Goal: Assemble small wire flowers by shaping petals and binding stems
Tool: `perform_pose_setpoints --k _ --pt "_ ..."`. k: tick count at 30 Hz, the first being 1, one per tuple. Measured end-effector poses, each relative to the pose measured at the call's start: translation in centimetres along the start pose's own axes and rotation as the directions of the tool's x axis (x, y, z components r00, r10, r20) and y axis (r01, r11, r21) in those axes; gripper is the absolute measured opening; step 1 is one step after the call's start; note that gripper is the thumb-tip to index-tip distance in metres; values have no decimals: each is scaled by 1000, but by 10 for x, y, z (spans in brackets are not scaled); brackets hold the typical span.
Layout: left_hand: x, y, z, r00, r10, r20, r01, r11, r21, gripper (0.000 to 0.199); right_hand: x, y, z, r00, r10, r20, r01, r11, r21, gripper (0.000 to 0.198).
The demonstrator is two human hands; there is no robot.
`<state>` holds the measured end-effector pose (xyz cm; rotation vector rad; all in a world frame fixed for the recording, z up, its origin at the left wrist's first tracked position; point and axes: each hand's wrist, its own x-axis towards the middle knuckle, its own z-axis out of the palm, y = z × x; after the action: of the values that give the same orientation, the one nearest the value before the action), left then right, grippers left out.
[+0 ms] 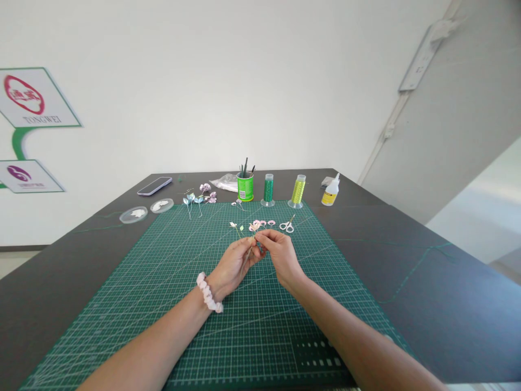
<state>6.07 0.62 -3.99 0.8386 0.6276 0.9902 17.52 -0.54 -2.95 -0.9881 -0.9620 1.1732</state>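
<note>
My left hand (234,265), with a pale scrunchie on the wrist, is closed around the thin stem of a small artificial flower (254,226). The petals are pale cream and pink, and the stem runs down through the palm. Thumb and fingers of my right hand (280,254) pinch the same stem just under the bloom; whether thread lies between them is too small to tell. Just beyond my hands, on the green cutting mat (171,282), lie a white bud on a stem (233,224), a green leaf (241,228), several pink petal pieces (271,222) and white-handled scissors (287,226).
Behind the mat stand a green can of tools (245,187), a green thread spool (268,191), a yellow-green spool (298,192) and a glue bottle (330,191). Blue flowers (198,200), purple flowers (210,197), two shallow dishes (133,215) and a phone (154,186) lie left.
</note>
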Motion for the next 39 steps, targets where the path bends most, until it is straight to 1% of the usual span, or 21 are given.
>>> perform_pose_setpoints --k 6,12,16,19,23,26,30,33,39 --pt "1 0 0 1000 -3 23 3 1000 -16 28 2 2 -1 1000 10 1 -10 1000 17 18" --pt "1 1 1 998 -26 53 30 996 -86 24 3 5 -3 999 24 31 -25 999 43 20" --pt "-1 5 3 990 -91 104 109 977 -181 19 3 5 -3 997 68 36 -70 994 82 18" --pt "-1 7 3 977 -141 159 177 953 -245 21 4 5 -4 995 99 27 -102 988 120 17" --pt "-2 8 2 971 -166 173 214 925 -315 21 5 5 -5 995 93 29 -97 984 150 16" --pt "-2 8 1 962 -196 189 253 901 -352 18 5 5 -5 990 130 49 -136 974 180 18" --pt "-3 10 1 950 -211 230 286 882 -374 15 6 4 -6 977 191 93 -208 950 233 22" --pt "-3 10 1 945 -212 250 297 875 -383 16 6 4 -7 968 225 113 -247 933 261 24" --pt "-3 8 -2 933 -242 266 331 868 -370 19 6 4 -7 959 252 129 -280 917 286 25"
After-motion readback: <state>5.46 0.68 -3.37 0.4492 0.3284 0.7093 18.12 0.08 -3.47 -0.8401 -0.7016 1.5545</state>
